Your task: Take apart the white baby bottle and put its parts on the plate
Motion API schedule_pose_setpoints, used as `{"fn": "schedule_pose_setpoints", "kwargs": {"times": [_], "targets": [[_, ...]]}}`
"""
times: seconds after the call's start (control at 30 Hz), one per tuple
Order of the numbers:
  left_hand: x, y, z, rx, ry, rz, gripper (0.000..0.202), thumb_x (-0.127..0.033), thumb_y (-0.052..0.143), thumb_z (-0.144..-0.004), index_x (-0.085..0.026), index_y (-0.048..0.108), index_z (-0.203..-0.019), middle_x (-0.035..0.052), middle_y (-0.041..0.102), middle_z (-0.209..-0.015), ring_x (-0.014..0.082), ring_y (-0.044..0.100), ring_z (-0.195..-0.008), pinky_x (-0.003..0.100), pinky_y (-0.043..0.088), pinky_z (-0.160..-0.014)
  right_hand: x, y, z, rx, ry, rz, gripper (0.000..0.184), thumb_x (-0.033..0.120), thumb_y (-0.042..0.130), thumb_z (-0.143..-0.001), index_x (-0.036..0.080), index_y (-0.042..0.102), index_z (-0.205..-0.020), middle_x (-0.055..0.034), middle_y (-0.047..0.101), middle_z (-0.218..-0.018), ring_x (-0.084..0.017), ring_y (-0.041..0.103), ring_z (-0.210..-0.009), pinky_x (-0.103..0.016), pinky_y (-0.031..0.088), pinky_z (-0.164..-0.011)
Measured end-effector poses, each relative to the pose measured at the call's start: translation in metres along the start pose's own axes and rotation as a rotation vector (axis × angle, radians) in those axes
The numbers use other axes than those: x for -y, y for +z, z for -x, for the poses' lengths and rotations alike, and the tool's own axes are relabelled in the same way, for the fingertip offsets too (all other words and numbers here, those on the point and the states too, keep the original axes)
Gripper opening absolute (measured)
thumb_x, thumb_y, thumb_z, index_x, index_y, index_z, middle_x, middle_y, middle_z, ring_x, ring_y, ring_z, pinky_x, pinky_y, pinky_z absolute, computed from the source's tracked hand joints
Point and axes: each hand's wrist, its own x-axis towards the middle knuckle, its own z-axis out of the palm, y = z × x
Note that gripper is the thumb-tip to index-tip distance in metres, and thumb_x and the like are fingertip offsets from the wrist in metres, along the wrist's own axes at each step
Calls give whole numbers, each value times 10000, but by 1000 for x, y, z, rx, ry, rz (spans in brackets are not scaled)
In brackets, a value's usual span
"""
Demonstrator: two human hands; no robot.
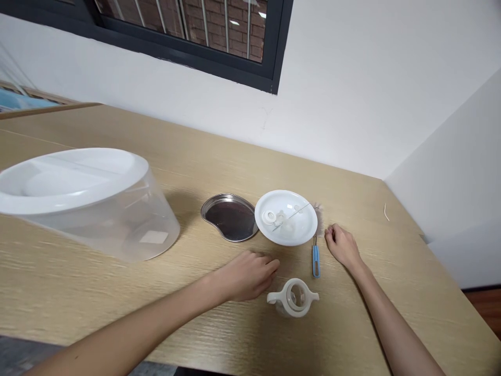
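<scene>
My left hand [251,274] rests on the table, fingers curled in with nothing visible in them. Just to its right stands a clear baby bottle [293,297] with a white collar and two side handles, its mouth uncovered. My right hand [343,245] lies loosely closed on the table, also without anything visible in it. Beside that hand is a bottle brush [316,260] with a blue handle, its bristles partly behind the white dish. Between and beyond the hands, the white dish [286,237] holds a white ring [269,217], a thin straw-like rod [295,213] and small translucent pieces.
A metal kidney-shaped tray [230,237] sits left of the dish, close against it. Farther left, a large translucent tub [156,222] with a white lid [129,183] takes up the table. A thin white strip [386,212] lies at the right. Behind the table [219,149] is the wall.
</scene>
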Motion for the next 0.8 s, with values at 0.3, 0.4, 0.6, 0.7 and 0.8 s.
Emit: {"fn": "schedule_pose_setpoints", "kwargs": {"times": [0.3,0.4,0.6,0.7,0.8], "targets": [[-4,-3,0,35,-14,8,69,-202,484,-1000,-179,531,-955,80,672,-909,288,675,-791,378,482,-656,2,-4,0,15,14,-2,204,350,395,-987,228,469,-841,-46,640,-795,-213,579,-735,-314,327,-686],[-6,-5,2,56,-22,1,68,-199,482,-1002,-175,532,-964,80,665,-925,282,667,-802,382,496,-672,3,-5,1,12,15,-3,206,356,392,-986,228,465,-842,-46,642,-805,-213,573,-737,-315,323,-688],[-8,-5,4,50,-29,-4,35,-198,519,-989,-169,535,-981,85,654,-946,290,651,-837,400,511,-714,5,-8,1,-4,11,-5,204,360,395,-981,229,452,-835,-46,642,-812,-213,569,-744,-315,322,-697],[-9,-3,4,42,-26,1,44,-197,511,-995,-166,538,-976,91,652,-943,289,646,-824,402,509,-718,6,-9,2,-7,10,-8,206,352,402,-979,227,461,-826,-48,639,-805,-211,567,-743,-315,322,-694],[-8,-2,4,16,-12,2,48,-191,510,-994,-165,539,-965,94,649,-926,287,643,-808,394,502,-706,7,-10,2,4,16,-8,212,349,407,-980,226,477,-822,-51,636,-794,-211,569,-744,-315,324,-690]]}}
